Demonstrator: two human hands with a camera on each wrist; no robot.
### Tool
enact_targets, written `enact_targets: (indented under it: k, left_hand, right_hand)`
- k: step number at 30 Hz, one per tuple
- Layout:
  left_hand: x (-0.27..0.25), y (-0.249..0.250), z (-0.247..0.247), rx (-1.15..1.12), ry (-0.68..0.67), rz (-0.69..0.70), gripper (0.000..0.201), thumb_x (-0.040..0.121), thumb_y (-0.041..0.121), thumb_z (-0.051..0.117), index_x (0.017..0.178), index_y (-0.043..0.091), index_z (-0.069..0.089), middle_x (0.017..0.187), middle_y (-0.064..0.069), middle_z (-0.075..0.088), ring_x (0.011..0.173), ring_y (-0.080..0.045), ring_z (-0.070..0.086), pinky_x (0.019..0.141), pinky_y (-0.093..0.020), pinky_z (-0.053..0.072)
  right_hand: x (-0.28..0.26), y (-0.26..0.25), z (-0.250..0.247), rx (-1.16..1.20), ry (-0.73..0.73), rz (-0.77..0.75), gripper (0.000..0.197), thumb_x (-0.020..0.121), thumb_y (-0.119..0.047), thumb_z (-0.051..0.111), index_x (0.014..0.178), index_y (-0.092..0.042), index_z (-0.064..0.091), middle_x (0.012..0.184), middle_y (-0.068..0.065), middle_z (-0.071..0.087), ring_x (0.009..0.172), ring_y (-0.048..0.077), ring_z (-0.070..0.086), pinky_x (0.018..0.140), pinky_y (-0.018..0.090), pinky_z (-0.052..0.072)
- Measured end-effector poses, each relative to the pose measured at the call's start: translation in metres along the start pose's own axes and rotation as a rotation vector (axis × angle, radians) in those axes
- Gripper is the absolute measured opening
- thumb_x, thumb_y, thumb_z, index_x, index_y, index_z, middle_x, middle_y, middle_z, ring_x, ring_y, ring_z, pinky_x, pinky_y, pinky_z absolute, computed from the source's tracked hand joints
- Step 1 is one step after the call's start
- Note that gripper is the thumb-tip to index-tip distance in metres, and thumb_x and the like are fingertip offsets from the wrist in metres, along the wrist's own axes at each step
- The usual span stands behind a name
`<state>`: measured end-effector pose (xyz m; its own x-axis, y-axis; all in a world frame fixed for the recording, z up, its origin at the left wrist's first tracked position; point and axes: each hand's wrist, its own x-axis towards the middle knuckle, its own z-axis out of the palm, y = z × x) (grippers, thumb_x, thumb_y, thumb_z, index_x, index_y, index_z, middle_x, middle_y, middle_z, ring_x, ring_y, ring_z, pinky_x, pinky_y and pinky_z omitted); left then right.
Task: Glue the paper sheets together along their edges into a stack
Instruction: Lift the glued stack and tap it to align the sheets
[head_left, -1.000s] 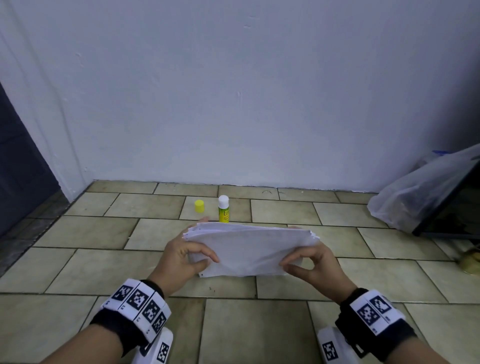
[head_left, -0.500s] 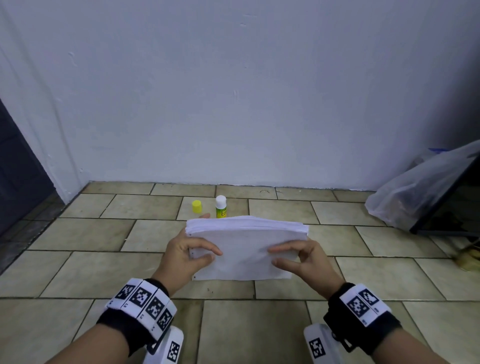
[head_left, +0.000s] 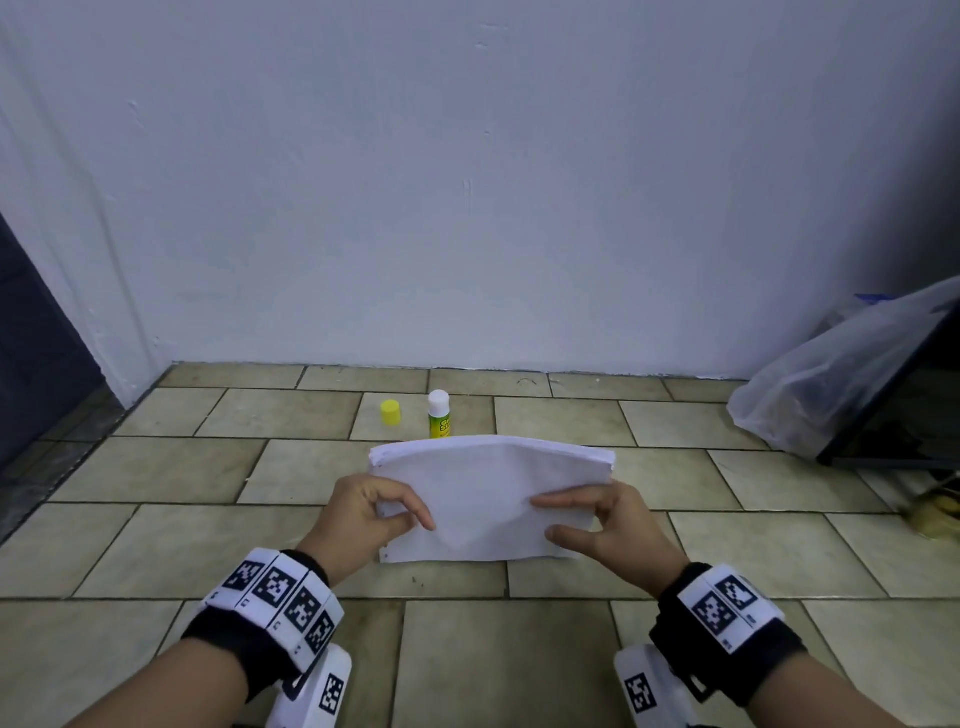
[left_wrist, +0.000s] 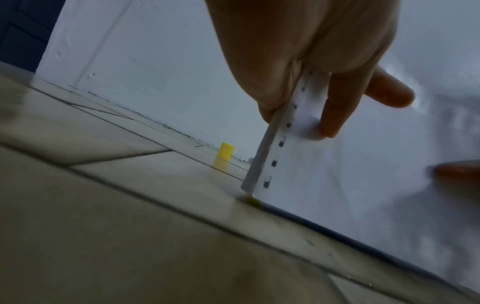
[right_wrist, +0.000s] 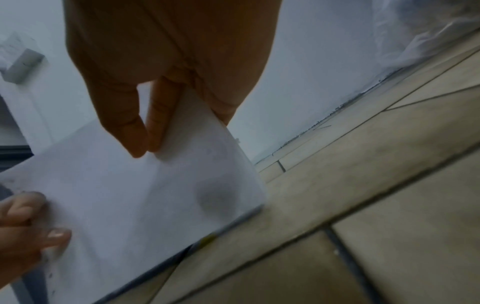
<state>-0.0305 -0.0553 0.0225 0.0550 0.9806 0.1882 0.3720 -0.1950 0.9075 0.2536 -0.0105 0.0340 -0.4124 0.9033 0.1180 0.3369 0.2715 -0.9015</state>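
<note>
A stack of white paper sheets (head_left: 488, 493) stands on its long edge on the tiled floor, its top edge bowed upward. My left hand (head_left: 371, 512) grips its left end, thumb in front, and punched holes run down that end of the paper stack (left_wrist: 337, 164). My right hand (head_left: 597, 525) pinches the right end of the paper stack (right_wrist: 161, 185), thumb and forefinger in front. Behind the stack stands an uncapped glue stick (head_left: 439, 414) with its yellow cap (head_left: 390, 412) to the left; the yellow cap (left_wrist: 226, 150) also shows in the left wrist view.
A white wall rises close behind the glue stick. A clear plastic bag (head_left: 831, 384) leans on a dark panel (head_left: 904, 410) at the right. A dark doorway (head_left: 36, 353) is at the far left. Beige floor tiles (head_left: 493, 654) spread around me.
The stack's ragged top edge has become even and now bows upward. Both hands have shifted lower on the stack's ends, and its bottom edge is down on the floor.
</note>
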Motion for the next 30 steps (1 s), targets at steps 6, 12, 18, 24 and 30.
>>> enact_targets:
  k: [6, 12, 18, 24, 30]
  left_hand:
    - [-0.007, -0.003, -0.002, 0.064, -0.039, 0.035, 0.061, 0.073, -0.020, 0.065, 0.052, 0.036, 0.071, 0.065, 0.010, 0.069, 0.072, -0.002, 0.064, 0.072, -0.013, 0.047]
    - [-0.005, -0.005, -0.009, 0.175, -0.104, 0.037, 0.060, 0.071, -0.017, 0.068, 0.049, 0.039, 0.068, 0.065, 0.018, 0.067, 0.074, 0.000, 0.062, 0.073, -0.013, 0.046]
    - [0.001, 0.004, -0.011, 0.221, -0.051, 0.113, 0.065, 0.072, -0.019, 0.067, 0.049, 0.042, 0.066, 0.064, 0.020, 0.067, 0.070, 0.005, 0.062, 0.072, -0.007, 0.045]
    - [0.000, 0.000, -0.013, 0.239, -0.088, 0.166, 0.049, 0.068, -0.006, 0.080, 0.060, 0.042, 0.072, 0.118, 0.014, 0.057, 0.111, 0.009, 0.049, 0.088, -0.008, 0.042]
    - [-0.001, -0.004, -0.011, 0.267, -0.230, 0.060, 0.042, 0.072, 0.001, 0.080, 0.061, 0.041, 0.072, 0.089, 0.030, 0.066, 0.093, 0.005, 0.060, 0.083, -0.010, 0.044]
  right_hand:
    - [-0.007, 0.002, -0.002, -0.037, -0.060, 0.027, 0.031, 0.074, -0.003, 0.076, 0.086, -0.031, 0.078, 0.107, -0.015, 0.067, 0.102, -0.006, 0.056, 0.089, 0.017, 0.049]
    - [-0.006, 0.004, -0.005, -0.099, -0.101, 0.014, 0.034, 0.074, -0.005, 0.077, 0.078, -0.039, 0.077, 0.101, -0.015, 0.069, 0.100, 0.000, 0.059, 0.090, 0.022, 0.051]
    - [-0.001, 0.000, -0.009, -0.149, -0.046, -0.078, 0.051, 0.076, -0.001, 0.075, 0.080, -0.051, 0.072, 0.098, -0.027, 0.069, 0.100, -0.006, 0.059, 0.086, 0.013, 0.048]
    - [0.000, 0.005, -0.014, -0.163, -0.024, -0.102, 0.041, 0.070, 0.000, 0.078, 0.078, -0.040, 0.077, 0.106, -0.006, 0.068, 0.103, 0.008, 0.059, 0.089, 0.024, 0.050]
    - [-0.002, 0.008, -0.012, -0.204, -0.056, -0.034, 0.054, 0.075, -0.003, 0.075, 0.078, -0.056, 0.071, 0.105, -0.019, 0.068, 0.104, -0.001, 0.058, 0.089, 0.013, 0.046]
